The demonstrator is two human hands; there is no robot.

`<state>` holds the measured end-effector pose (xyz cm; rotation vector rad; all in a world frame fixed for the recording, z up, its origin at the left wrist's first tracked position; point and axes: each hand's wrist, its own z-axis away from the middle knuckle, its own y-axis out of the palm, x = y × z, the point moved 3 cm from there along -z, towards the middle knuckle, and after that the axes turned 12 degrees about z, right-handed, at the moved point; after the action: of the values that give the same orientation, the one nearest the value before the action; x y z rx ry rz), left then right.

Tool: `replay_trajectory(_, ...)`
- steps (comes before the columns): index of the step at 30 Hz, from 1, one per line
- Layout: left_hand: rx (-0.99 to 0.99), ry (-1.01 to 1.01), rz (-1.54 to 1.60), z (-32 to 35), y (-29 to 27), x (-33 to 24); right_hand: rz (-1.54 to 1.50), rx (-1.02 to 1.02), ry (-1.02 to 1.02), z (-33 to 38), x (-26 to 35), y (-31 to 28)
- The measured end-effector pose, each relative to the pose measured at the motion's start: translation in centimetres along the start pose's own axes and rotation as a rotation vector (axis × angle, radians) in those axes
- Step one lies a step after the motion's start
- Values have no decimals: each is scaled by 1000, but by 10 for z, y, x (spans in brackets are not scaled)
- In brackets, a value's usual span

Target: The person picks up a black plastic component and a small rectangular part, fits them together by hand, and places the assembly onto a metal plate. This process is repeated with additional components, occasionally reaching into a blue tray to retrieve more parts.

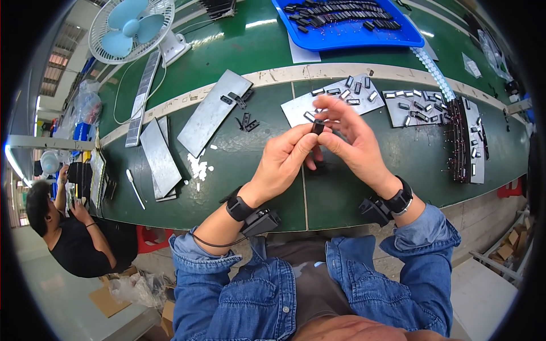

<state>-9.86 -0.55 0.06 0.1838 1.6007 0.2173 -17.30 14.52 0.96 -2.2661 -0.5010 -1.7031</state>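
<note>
Above the green table, my left hand (282, 163) is closed, pinching a small black rectangular plastic piece (318, 127) between thumb and fingertips. My right hand (357, 145) comes up beside it. Its thumb tip is close to the piece, and whether they touch I cannot tell. The other fingers of that hand are raised and spread. Just beyond my hands lies a silver metal plate (291, 113) with small black pieces with pale faces (358, 88) on it. Left of my hands, loose black plastic parts (248, 121) lie beside a long metal plate (213, 116).
Small white bits (199, 169) and a white pen-like tool (135, 188) lie to the left. A blue tray (352, 41) of black pieces sits at the back, a fan (132, 28) at the far left. Wired parts (458, 142) stand at the right. A person (79, 233) works at the left.
</note>
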Motion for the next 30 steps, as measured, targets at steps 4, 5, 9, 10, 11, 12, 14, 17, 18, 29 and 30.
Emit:
replay_trajectory(4,38,36,102,1,2,2,234,280,-37,6,-1,-3)
replay_trajectory(5,51,43,-88,0,0,0,280,251,-90,5,-2,-5)
replay_trajectory(9,27,125,-475,-4,-18,-13,450,198,-191,3,3,-8)
replay_trajectory(10,-26,200,-491,-3,-22,-21,524,203,-196,2,10,-8)
replay_trajectory(11,-78,275,-507,-2,-23,-28,599,208,-200,2,12,-7)
replay_trajectory(12,-81,272,-506,-2,-19,-32,598,211,-197,2,10,-8)
replay_trajectory(14,-24,133,-218,-3,-8,-33,679,228,-264,2,4,-8)
replay_trajectory(17,-10,29,12,-2,-11,-28,717,250,-285,2,4,-6)
replay_trajectory(18,-18,-5,99,-2,-16,-25,719,258,-272,2,4,-6)
replay_trajectory(29,40,140,-3,2,-17,-18,726,311,-287,2,9,-5)
replay_trajectory(30,67,196,-28,2,-17,-17,730,316,-299,2,10,-5)
